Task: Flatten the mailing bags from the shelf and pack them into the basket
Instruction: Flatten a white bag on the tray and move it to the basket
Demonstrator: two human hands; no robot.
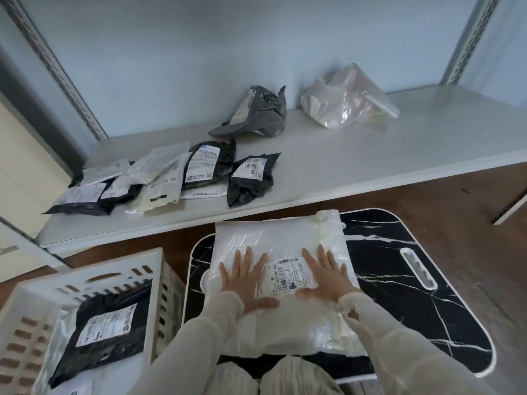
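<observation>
A large white mailing bag [273,238] with a barcode label lies on the black marble-patterned board [399,280] in front of me. My left hand [246,282] presses flat on the bag's left half, fingers spread and straight. My right hand [325,276] presses flat on its right half, partly over the label. The white slatted basket [125,267] stands at lower left with a flat black mailing bag [114,329] inside. On the white shelf [370,163] lie several more bags: a pile of black and white ones [159,178], a grey crumpled one [256,115], a clear plastic one [348,98].
The shelf's metal uprights [57,69] rise at far left and far right against a pale blue wall. Brown wood floor [456,201] shows between shelf and board. My knees [273,377] are under the board's near edge.
</observation>
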